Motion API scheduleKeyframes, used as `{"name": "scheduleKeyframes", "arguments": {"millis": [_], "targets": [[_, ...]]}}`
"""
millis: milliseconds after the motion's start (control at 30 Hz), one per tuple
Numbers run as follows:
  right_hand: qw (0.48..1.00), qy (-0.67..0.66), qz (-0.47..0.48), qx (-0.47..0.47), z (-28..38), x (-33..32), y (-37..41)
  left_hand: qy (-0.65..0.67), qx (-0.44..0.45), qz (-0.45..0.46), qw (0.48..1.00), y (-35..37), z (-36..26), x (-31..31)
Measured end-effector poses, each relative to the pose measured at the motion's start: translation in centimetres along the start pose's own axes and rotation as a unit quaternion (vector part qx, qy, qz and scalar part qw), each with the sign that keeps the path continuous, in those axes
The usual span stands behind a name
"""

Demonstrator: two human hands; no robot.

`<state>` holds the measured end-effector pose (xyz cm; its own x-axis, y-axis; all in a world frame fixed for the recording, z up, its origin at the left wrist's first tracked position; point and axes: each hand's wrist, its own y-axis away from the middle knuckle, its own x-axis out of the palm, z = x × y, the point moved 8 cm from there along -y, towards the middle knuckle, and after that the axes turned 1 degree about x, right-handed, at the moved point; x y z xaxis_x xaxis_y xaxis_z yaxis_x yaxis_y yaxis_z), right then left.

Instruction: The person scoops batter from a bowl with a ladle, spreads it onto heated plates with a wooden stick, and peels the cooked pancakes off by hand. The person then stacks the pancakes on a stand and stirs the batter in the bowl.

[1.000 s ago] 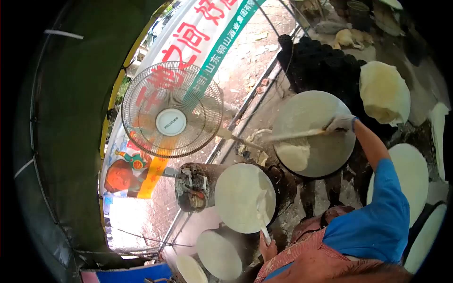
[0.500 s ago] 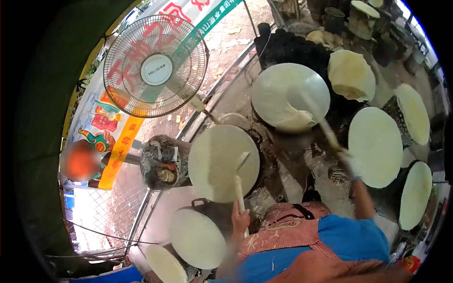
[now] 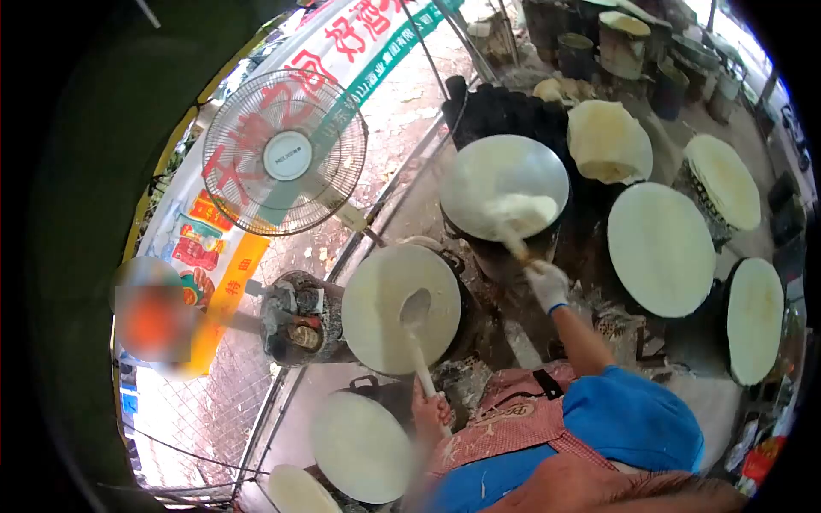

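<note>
My left hand (image 3: pixel 432 412) is wrapped round the pale handle of a ladle (image 3: pixel 416 309). The ladle's oval head rests over a wide round vessel (image 3: pixel 368 286) with a smooth, pale, batter-like surface. My right hand (image 3: pixel 547 286), in a white glove, grips the wooden handle of a paddle (image 3: pixel 516 244). That paddle's broad pale end is smeared by motion, over a lump of pale dough (image 3: pixel 528 214) in a round metal pan (image 3: pixel 466 175). A red checked apron (image 3: pixel 505 419) covers the front of my body below both hands.
A caged fan (image 3: pixel 286 156) stands beyond the left vessel. Beside it is a stove-like drum (image 3: pixel 295 321). Several pale round discs, one large (image 3: pixel 661 248), stand at right and lower left. Dark cylindrical briquettes (image 3: pixel 496 115) are stacked behind the pan. A wire fence (image 3: pixel 201 427) runs along the left.
My right hand has swung left and inward, bringing the paddle's end and the dough within the pan. The ladle's head has turned to show its face. The view has shifted slightly.
</note>
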<state>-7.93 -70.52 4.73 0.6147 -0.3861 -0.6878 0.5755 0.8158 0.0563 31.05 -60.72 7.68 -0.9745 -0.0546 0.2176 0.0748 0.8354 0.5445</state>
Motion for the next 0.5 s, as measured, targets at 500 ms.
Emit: {"name": "scheduleKeyframes", "arguments": {"millis": [500], "targets": [[0.986,0.061,-0.072,-0.141,-9.5,-1.3,-3.9,0.338,-0.151,0.14,0.918,-4.9,6.0,0.1]]}}
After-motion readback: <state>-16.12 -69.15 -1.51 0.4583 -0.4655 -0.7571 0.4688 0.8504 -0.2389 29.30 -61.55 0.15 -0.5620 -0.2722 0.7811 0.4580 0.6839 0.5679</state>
